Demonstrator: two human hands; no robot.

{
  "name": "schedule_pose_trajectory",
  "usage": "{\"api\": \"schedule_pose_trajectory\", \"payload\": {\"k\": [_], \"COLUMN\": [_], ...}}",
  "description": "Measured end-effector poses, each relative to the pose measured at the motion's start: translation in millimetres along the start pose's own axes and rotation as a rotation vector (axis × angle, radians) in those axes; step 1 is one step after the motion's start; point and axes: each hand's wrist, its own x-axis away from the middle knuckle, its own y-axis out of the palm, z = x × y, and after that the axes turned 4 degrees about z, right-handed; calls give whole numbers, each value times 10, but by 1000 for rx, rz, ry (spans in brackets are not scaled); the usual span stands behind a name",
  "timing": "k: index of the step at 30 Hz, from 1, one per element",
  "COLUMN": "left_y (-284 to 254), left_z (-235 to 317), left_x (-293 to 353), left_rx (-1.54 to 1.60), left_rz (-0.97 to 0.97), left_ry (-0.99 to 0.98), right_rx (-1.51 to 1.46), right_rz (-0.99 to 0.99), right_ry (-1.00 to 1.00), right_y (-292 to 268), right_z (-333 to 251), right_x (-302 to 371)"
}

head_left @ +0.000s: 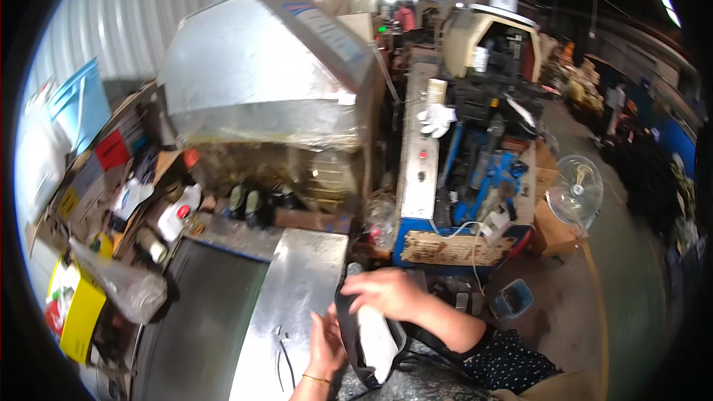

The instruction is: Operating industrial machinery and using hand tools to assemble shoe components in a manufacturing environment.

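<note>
A shoe upper, black outside with a pale lining showing, sits at the near edge of the scene, just right of a shiny metal desk and between the two hands. The right hand lies over the far end of the shoe upper, fingers curled down and pinching its black rim, the forearm running off to the near right into a dark dotted sleeve. The left hand comes up from the near edge, wrist ringed by a thin bracelet; its fingers are nearly straight and press against the left side of the shoe upper, so it touches rather than wraps it. Whether the left thumb hooks the rim I cannot tell.

Left of the metal desk runs a dark conveyor belt. At its far end stands a large sheet-metal hood, with a pair of dark shoes under its opening. A white bottle with a red cap stands to the left of them, and a clear plastic bag lies nearer. To the right, a blue machine stands on the floor, a round fan beyond it, and a small blue bin near the right forearm.
</note>
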Motion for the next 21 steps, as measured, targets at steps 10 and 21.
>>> {"api": "schedule_pose_trajectory", "payload": {"k": [10,21], "left_y": [31,-49], "left_z": [-332,-519], "left_x": [-532,-365], "left_rx": [-436,-1162], "left_rz": [206,99], "left_ry": [-41,482], "right_rx": [108,-241], "right_rz": [-197,-411], "right_ry": [286,538], "right_y": [138,-32], "right_z": [231,397], "right_x": [580,452]}}
